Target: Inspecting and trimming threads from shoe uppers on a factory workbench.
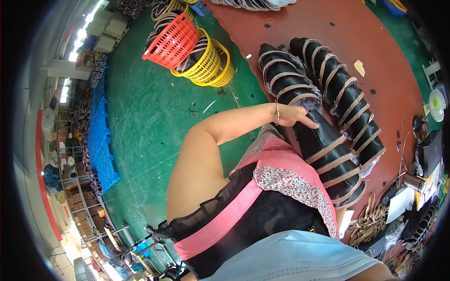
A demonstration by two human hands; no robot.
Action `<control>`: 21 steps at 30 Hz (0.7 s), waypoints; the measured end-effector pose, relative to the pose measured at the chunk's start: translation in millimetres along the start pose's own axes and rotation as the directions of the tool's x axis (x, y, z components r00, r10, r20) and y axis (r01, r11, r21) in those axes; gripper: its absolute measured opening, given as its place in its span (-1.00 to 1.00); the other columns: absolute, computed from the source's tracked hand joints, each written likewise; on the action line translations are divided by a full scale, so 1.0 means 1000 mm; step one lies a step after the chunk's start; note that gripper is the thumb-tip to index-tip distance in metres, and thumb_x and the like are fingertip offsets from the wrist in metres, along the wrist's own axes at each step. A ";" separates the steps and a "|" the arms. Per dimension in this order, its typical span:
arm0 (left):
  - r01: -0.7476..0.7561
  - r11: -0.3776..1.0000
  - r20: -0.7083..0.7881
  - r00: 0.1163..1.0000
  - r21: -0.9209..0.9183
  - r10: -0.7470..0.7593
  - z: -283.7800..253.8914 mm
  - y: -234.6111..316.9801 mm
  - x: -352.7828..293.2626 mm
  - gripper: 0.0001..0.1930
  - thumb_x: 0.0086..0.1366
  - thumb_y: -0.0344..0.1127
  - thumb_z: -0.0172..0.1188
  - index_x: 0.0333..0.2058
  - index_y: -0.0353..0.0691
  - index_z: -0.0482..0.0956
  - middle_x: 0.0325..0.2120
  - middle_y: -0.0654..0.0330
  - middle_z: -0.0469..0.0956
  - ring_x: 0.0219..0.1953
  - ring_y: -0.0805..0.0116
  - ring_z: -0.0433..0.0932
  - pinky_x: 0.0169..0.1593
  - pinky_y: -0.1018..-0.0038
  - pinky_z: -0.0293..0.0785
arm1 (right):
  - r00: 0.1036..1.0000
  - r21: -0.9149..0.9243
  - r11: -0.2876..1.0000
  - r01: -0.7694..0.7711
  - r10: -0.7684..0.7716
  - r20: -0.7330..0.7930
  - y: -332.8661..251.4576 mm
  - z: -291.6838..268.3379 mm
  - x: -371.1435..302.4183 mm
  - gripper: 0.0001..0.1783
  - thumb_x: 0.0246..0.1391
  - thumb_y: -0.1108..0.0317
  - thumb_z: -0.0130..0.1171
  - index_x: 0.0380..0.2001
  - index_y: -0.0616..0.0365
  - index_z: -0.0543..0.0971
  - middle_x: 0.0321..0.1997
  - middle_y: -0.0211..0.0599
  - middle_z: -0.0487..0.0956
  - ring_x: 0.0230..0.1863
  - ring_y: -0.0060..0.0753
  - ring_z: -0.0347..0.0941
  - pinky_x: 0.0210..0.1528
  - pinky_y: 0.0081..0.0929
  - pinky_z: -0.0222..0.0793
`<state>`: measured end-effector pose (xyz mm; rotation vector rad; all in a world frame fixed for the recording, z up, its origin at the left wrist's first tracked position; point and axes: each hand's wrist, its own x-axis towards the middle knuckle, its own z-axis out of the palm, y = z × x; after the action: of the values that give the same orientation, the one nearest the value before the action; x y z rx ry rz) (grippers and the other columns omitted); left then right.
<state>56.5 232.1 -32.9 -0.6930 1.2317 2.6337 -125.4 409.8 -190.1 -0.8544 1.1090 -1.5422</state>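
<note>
My left hand reaches across to the red table, thumb laid over the far end of a nearer stack of black shoe uppers; its fingers are closed around that end. These pieces overlap and have beige zigzag-cut edges. Against my body, the near end of the stack rests beside the apron. A sliver of skin beneath it seems to belong to my right arm; the right hand is hidden. Just beyond my left hand lies a similar row of uppers with grey fur showing. Another long row runs alongside on the right.
The red tabletop holds scraps and a beige piece. Tan straps and a small fan are at the right. Red and yellow baskets filled with pieces stand on the green floor, left of the table.
</note>
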 end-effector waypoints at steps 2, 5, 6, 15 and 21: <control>0.086 0.994 0.025 0.996 -0.062 -0.084 0.004 -0.003 0.003 -0.56 0.30 -0.21 0.36 0.04 -0.38 0.59 0.03 0.18 0.62 0.10 0.42 0.53 0.24 0.45 0.32 | 1.000 0.025 1.000 -0.004 0.004 0.002 0.000 0.008 -0.003 -0.36 0.31 0.26 0.10 0.40 0.10 0.22 0.39 -0.11 0.34 0.39 -0.19 0.27 0.44 -0.24 0.16; 0.236 0.964 0.159 0.963 -0.121 -0.216 0.024 -0.001 0.010 -0.60 0.28 -0.28 0.35 0.06 -0.30 0.60 0.04 0.22 0.64 0.05 0.38 0.58 0.24 0.41 0.37 | 1.000 0.061 0.998 -0.009 0.009 0.002 -0.001 0.017 -0.004 -0.36 0.31 0.25 0.10 0.40 0.09 0.22 0.39 -0.11 0.35 0.39 -0.19 0.27 0.44 -0.24 0.15; 0.232 0.965 0.157 0.964 -0.120 -0.213 0.027 -0.005 0.014 -0.60 0.28 -0.28 0.35 0.06 -0.30 0.60 0.04 0.22 0.64 0.05 0.38 0.58 0.24 0.41 0.37 | 1.000 0.073 0.997 -0.011 0.011 0.001 -0.001 0.019 -0.005 -0.36 0.31 0.25 0.10 0.40 0.09 0.23 0.39 -0.11 0.35 0.39 -0.19 0.27 0.44 -0.24 0.15; 0.374 0.922 0.234 0.909 -0.097 -0.344 0.040 -0.019 0.038 -0.63 0.21 -0.28 0.35 -0.01 -0.26 0.65 -0.06 0.17 0.69 -0.04 0.33 0.64 0.17 0.34 0.46 | 0.995 0.160 0.986 -0.044 0.058 -0.080 -0.001 0.027 -0.025 -0.36 0.30 0.24 0.12 0.39 0.08 0.25 0.39 -0.11 0.35 0.39 -0.20 0.27 0.44 -0.25 0.15; 0.191 0.979 -0.007 0.981 -0.068 -0.192 0.030 -0.031 0.076 -0.53 0.09 -0.21 0.50 -0.09 -0.41 0.66 -0.14 0.05 0.70 -0.17 0.24 0.69 0.04 0.42 0.57 | 0.978 0.229 0.970 -0.080 0.121 -0.170 0.002 0.028 -0.056 -0.35 0.29 0.23 0.14 0.39 0.07 0.26 0.39 -0.11 0.35 0.39 -0.20 0.28 0.44 -0.25 0.14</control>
<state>-11.0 270.7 -73.5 -0.7988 1.0275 2.5254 -86.0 458.0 -182.3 -0.5062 1.0690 -1.6468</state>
